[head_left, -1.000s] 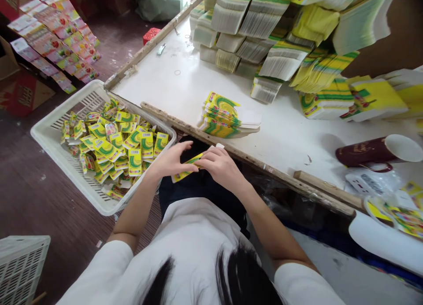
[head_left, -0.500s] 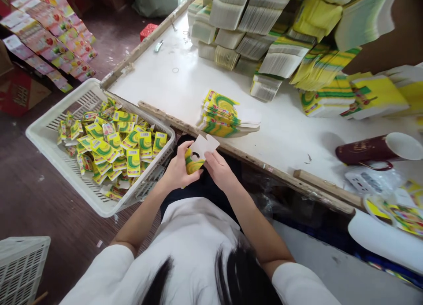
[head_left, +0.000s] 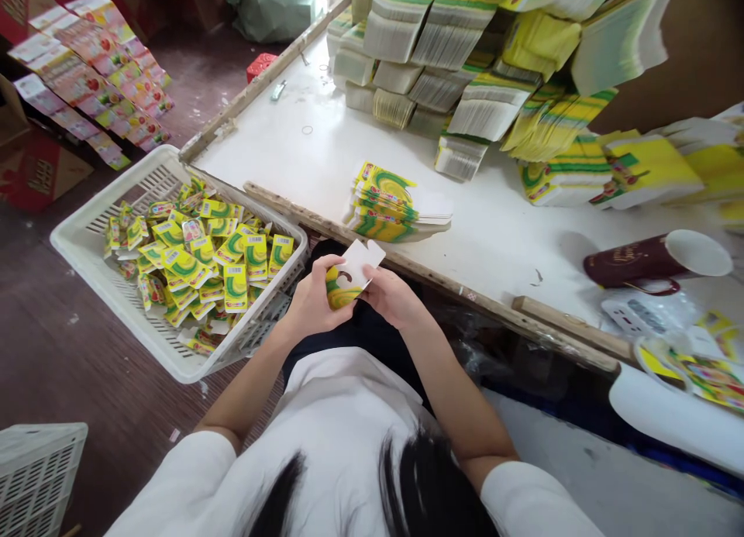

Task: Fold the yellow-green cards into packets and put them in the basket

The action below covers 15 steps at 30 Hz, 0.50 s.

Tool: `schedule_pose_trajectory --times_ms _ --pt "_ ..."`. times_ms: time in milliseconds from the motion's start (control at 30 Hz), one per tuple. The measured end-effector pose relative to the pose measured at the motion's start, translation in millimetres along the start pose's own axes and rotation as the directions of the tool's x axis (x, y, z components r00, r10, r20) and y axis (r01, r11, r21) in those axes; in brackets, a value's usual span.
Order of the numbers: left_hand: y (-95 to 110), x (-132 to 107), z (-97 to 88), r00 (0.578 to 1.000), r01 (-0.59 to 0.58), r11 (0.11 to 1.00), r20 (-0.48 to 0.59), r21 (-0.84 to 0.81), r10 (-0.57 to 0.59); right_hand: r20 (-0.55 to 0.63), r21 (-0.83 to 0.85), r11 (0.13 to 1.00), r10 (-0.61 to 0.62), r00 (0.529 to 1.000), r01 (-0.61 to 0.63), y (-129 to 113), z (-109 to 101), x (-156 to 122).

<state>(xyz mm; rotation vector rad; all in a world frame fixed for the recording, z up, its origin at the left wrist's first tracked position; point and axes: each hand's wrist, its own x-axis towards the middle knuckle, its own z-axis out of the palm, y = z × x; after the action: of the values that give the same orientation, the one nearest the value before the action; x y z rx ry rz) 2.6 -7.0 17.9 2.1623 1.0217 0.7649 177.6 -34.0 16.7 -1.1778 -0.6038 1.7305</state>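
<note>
Above my lap, in front of the table's edge, both hands are on one small yellow and green carton [head_left: 342, 295] with white flaps raised at its top. My left hand [head_left: 314, 297] wraps round its left side, thumb below and fingers above. With bent fingers, my right hand [head_left: 390, 293] grips the right side by the white flap. A short stack of flat yellow-green cartons [head_left: 387, 200] lies on the table just beyond my hands. To the left stands a white plastic basket [head_left: 70, 246], heaped with small folded cartons [head_left: 198, 258].
Bundled flat cartons [head_left: 442, 64] are piled at the back of the white table [head_left: 261, 149]. A dark red mug [head_left: 628, 259] lies on its side at the right. Wooden strips [head_left: 570, 332] run along the front edge. Another crate [head_left: 43, 475] stands on the floor, lower left.
The carton's white flap has shifted over and now covers more of the round cut-out. My right hand has turned slightly around the carton's right side; the left hand stays nearly still.
</note>
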Motion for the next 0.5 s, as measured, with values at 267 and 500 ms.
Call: schedule_pose_trajectory --times_ms 267,500 --pt "-6 1 5.7 0.988 -0.118 0.988 -0.083 0.098 0.127 0.137 0.226 0.974 -0.019 0.99 -0.013 22 -9 7" --pt "-4 7 8.1 0.991 -0.112 0.984 -0.058 0.139 0.121 -0.103 -0.042 0.945 -0.328 0.939 0.325 19 -3 2"
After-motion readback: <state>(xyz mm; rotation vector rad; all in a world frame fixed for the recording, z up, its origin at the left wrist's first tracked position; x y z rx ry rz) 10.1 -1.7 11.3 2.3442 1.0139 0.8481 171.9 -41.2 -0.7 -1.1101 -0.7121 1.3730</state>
